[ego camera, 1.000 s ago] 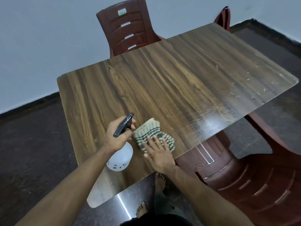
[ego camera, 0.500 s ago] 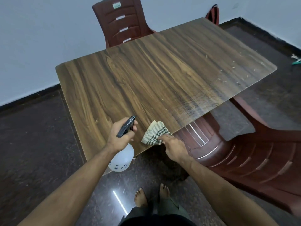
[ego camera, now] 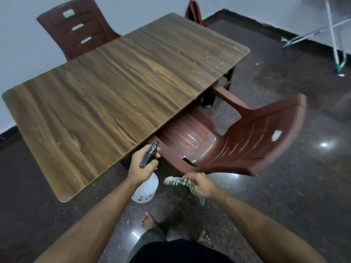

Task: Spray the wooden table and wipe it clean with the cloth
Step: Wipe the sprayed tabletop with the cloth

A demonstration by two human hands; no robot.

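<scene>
The left hand [ego camera: 141,167] grips the spray bottle [ego camera: 145,188] by its black trigger head, just off the near edge of the wooden counter [ego camera: 106,95]. The right hand [ego camera: 201,185] clutches the striped cloth [ego camera: 175,181] — bunched, held above the floor [ego camera: 284,186], clear of the counter — near a red chair [ego camera: 247,141].

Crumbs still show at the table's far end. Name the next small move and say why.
Probably step toward the far end and aim the spray bottle there: pale crumbs dot that part of the table, while the left hand and the right hand, gripping the cloth, hang off its near edge.
</scene>
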